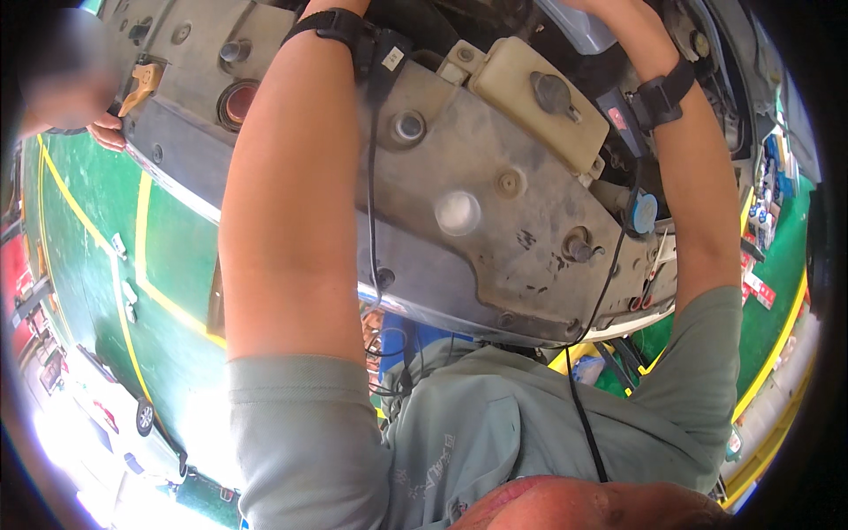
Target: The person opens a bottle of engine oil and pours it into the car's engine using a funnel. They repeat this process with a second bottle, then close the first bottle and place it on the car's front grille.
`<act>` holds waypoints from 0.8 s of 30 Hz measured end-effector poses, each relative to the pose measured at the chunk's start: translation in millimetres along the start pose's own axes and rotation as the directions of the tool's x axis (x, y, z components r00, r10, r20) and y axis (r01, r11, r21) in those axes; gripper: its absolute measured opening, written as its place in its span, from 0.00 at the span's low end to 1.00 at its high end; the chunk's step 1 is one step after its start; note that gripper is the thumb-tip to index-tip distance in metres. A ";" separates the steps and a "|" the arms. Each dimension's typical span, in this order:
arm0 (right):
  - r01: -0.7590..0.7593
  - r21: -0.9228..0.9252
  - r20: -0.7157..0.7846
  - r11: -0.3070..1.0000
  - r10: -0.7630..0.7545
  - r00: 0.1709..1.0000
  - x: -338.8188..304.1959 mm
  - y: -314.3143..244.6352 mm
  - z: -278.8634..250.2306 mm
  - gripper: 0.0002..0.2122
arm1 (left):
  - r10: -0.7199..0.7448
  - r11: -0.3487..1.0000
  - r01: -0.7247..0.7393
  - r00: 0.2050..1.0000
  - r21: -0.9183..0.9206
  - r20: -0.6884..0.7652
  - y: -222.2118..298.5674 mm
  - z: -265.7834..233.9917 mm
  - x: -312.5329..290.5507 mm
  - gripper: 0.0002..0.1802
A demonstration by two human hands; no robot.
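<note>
Both my arms reach forward over the front of a car's open engine bay. My left forearm (291, 177) runs out past the top edge, so the left hand is outside the view. Of my right hand (616, 11) only the back part shows at the top, beside a pale grey smooth part (579, 26); its fingers are cut off. Between the arms lies a dusty dark cover panel (450, 168). A yellowed plastic reservoir (503, 79) with a black cap (552, 93) sits nearer the right arm. Below that arm is a blue filler cap (645, 213).
Black wrist straps with small boxes (386, 66) trail cables (609, 300) across the panel. At far left, another person's hand (108, 132) rests at the car's edge by a tan lever (141, 87). Yellow-lined green floor (177, 238) and a white car (115, 415) lie beyond.
</note>
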State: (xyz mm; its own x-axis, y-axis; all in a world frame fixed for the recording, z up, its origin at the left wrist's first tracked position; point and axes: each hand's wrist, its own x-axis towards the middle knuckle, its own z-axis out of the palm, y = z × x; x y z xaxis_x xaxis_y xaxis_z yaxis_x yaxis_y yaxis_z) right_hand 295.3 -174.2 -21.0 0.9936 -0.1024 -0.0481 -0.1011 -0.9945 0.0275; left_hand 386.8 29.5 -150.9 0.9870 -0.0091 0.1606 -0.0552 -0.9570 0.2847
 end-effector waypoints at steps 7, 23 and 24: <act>0.022 -0.013 -0.036 1.000 -0.023 0.999 3.2 -0.7 6.9 0.55 | -0.007 1.000 0.007 1.000 0.005 0.009 -1.7 -5.2 -3.4 0.19; 0.000 -0.059 -0.061 0.998 -0.003 0.998 1.3 1.8 5.2 0.55 | 0.024 1.000 -0.024 1.000 0.004 0.000 0.2 -6.4 -5.5 0.18; -0.002 -0.043 -0.021 0.999 0.001 1.000 1.3 0.9 2.4 0.55 | 0.020 1.000 -0.020 1.000 0.000 -0.006 0.0 -6.8 -6.5 0.18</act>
State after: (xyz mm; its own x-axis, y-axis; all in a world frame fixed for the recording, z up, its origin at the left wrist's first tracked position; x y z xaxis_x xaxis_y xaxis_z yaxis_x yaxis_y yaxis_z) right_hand 296.4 -175.3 -23.4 0.9943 -0.1030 -0.0266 -0.1009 -0.9924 0.0702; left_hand 379.3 31.5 -145.5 0.9848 -0.0262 0.1719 -0.0745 -0.9567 0.2814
